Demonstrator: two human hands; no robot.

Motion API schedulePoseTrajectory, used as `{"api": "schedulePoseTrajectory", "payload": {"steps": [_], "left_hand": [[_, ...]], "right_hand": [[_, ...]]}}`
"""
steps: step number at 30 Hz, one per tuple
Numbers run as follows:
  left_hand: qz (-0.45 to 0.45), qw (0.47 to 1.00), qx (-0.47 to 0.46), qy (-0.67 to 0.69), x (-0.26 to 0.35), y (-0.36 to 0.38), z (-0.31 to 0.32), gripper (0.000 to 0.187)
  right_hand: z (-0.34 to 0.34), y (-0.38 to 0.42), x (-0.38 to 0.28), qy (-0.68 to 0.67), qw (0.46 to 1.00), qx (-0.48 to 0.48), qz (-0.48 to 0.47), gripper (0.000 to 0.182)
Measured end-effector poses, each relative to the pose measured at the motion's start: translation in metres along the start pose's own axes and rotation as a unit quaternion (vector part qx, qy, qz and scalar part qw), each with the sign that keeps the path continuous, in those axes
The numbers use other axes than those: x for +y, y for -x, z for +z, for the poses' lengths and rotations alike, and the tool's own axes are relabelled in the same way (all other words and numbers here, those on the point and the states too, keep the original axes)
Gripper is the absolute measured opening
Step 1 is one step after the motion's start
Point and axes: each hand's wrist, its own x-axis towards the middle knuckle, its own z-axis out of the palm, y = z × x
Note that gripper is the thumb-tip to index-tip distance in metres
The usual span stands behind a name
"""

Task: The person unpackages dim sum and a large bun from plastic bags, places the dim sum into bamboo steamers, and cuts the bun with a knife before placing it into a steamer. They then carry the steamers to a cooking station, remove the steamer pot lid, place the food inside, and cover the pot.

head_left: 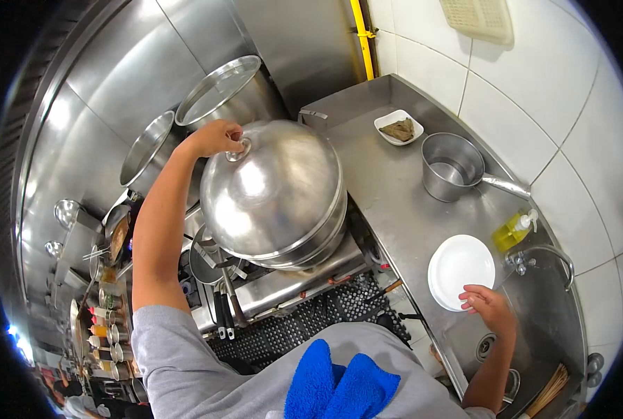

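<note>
My left hand [218, 137] reaches up over the stove, its fingers closed round the small knob of a big domed metal lid [283, 188]. The lid sits on a wide, round metal steamer pot [329, 244]. On the right, my right hand [489, 306] has its fingers loosely bent and apart, with the fingertips at the lower right rim of a white plate [465, 265]. More than one plate edge shows there, like a small stack on the steel counter.
On the steel counter [381, 181] stand a white dish [398, 128] with dark food, a saucepan [453, 167] and a yellow-green soap bottle [512, 232]. A faucet [545, 255] rises by the sink. Tall pots [231, 98] stand behind the stove; frying pans [206, 262] lie nearby.
</note>
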Motion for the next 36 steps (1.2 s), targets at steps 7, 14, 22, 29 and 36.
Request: {"api": "schedulePoseTrajectory", "payload": {"steps": [7, 14, 22, 29, 36], "left_hand": [[-0.014, 1.0, -0.006, -0.001, -0.002, 0.002, 0.01, 0.058], [0.081, 0.956, 0.263, 0.106, 0.083, 0.103, 0.103, 0.058], [-0.146, 0.848, 0.014, 0.51, 0.162, 0.344, 0.383, 0.052], [-0.695, 0.65, -0.076, 0.298, 0.261, 0.7, 0.608, 0.056], [-0.782, 0.539, 0.04, 0.31, 0.413, 0.858, 0.674, 0.058]], "right_hand": [[-0.004, -0.015, -0.006, 0.014, 0.998, -0.052, 0.011, 0.036], [0.04, -0.083, -0.019, 0.042, 0.979, -0.173, -0.096, 0.034], [0.128, -0.097, -0.052, 0.149, 0.881, -0.438, -0.097, 0.035], [0.247, -0.013, -0.051, 0.279, 0.738, -0.584, -0.19, 0.033], [0.411, 0.174, 0.008, 0.364, 0.518, -0.713, -0.3, 0.031]]}}
